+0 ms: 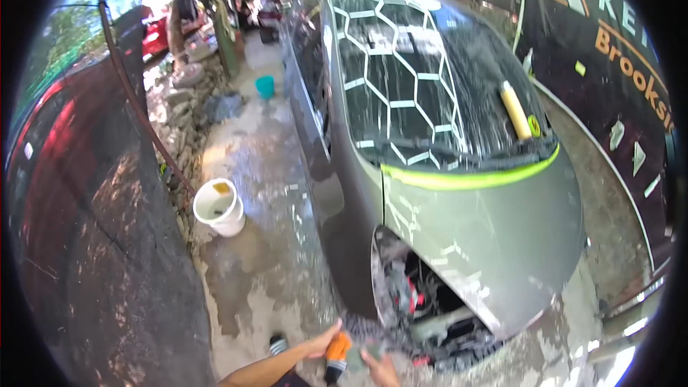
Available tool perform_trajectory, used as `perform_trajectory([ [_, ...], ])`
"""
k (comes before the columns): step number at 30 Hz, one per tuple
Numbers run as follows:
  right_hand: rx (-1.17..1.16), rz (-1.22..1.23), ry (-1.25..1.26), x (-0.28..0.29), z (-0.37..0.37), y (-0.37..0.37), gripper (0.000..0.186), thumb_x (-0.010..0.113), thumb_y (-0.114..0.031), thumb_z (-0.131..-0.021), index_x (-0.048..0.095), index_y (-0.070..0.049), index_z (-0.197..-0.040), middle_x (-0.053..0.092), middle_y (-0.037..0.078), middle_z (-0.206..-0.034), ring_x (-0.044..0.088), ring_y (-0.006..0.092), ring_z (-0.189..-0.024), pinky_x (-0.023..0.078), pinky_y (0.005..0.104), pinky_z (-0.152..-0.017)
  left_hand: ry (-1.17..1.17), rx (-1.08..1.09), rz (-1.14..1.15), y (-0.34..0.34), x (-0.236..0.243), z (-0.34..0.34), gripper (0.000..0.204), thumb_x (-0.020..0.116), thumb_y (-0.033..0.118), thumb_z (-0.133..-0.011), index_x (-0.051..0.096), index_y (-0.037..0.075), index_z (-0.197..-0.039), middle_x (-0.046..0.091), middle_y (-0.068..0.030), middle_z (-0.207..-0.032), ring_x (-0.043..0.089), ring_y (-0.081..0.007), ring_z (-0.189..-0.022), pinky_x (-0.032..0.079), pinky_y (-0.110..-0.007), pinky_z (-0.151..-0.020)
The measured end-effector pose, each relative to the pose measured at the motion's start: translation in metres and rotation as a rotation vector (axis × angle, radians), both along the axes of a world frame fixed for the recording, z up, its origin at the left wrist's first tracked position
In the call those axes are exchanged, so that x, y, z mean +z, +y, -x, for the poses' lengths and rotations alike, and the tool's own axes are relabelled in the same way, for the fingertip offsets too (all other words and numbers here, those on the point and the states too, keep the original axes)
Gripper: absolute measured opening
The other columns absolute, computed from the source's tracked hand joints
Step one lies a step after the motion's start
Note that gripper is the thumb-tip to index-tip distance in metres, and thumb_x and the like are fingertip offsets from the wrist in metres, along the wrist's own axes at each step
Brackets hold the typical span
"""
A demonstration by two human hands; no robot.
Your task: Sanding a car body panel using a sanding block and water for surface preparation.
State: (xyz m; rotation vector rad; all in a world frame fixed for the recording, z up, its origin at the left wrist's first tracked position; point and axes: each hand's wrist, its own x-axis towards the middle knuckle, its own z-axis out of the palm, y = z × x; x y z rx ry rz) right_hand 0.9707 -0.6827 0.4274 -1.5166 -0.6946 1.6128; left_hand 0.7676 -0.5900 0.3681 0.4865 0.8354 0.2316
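1. Left hand (319, 344), nearest the camera, is clamped on an orange item (338, 348) near the grey car's (494, 222) front corner.
2. Right hand (382, 370) is beside a blurred grey-green piece (356, 360); whether it grips this, I cannot tell.
3. White bucket (228, 222) stands farther left.

The handheld object (338, 346) is orange, the car (466, 222) grey, its strip (469, 179) lime, its windshield (479, 104) showing white hexagonal lines (403, 104).

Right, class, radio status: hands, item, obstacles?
Left hand at orange item, grip unclear. Right hand close by, hold too blurred to tell. Grey car ahead; white bucket off left.
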Motion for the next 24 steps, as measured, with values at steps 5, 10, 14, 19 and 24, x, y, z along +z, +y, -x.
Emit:
perform_trajectory([
  [5,0.047,-0.019,0.155,0.031,0.049,0.082,0.044,0.075,-0.023,-0.09,0.064,-0.002,-0.127,0.07,0.005,-0.109,0.064,0.0129,-0.097,0.052,0.0298,-0.087,-0.054,0.555,-0.109,-0.008,0.103,-0.016,0.078,0.029,0.07,-0.099,0.05,0.007,-0.14,0.057,-0.009,-0.138,0.051,-0.0221,-0.13,0.034,-0.043,-0.113],
  [10,0.251,0.006,0.311,0.065,0.076,0.126,0.029,0.073,-0.021,-0.093,0.07,-0.001,-0.113,0.072,0.004,-0.096,0.066,0.0114,-0.085,0.054,0.0286,-0.076,0.37,0.459,-1.026,-0.014,0.121,0.049,0.064,0.031,0.046,-0.106,0.029,0.005,-0.156,0.038,-0.0153,-0.155,0.027,-0.0302,-0.148,0.018,-0.04,-0.121],
  [14,0.543,-0.094,0.056,0.114,0.072,0.159,0.026,0.075,-0.021,-0.091,0.072,-0.001,-0.107,0.072,0.001,-0.096,0.063,0.0077,-0.086,0.053,0.0295,-0.078,0.011,0.396,-0.663,0.031,0.141,0.076,0.064,0.036,0.042,-0.106,0.036,-0.005,-0.149,0.043,-0.0152,-0.152,0.041,-0.025,-0.14,0.029,-0.039,-0.117],
  [19,0.714,-0.325,-0.288,0.166,0.077,0.226,0.025,0.075,-0.026,-0.091,0.073,-0.004,-0.104,0.071,0.0,-0.09,0.061,0.0068,-0.084,0.053,0.0287,-0.077,0.458,0.423,-1.188,0.096,0.194,0.079,0.021,0.071,0.013,-0.09,0.071,-0.001,-0.107,0.064,-0.0084,-0.096,0.061,-0.0141,-0.087,0.051,-0.029,-0.074],
  [24,0.593,-0.085,0.367,0.204,0.08,0.254,0.033,0.067,-0.029,-0.095,0.062,-0.001,-0.112,0.066,0.004,-0.1,0.062,0.0114,-0.094,0.051,0.0312,-0.085,0.28,0.64,-0.925,0.115,0.245,0.077,0.016,0.062,0.016,-0.099,0.063,0.001,-0.093,0.055,0.0046,-0.079,0.048,-0.0041,-0.073,0.041,-0.023,-0.062],
])
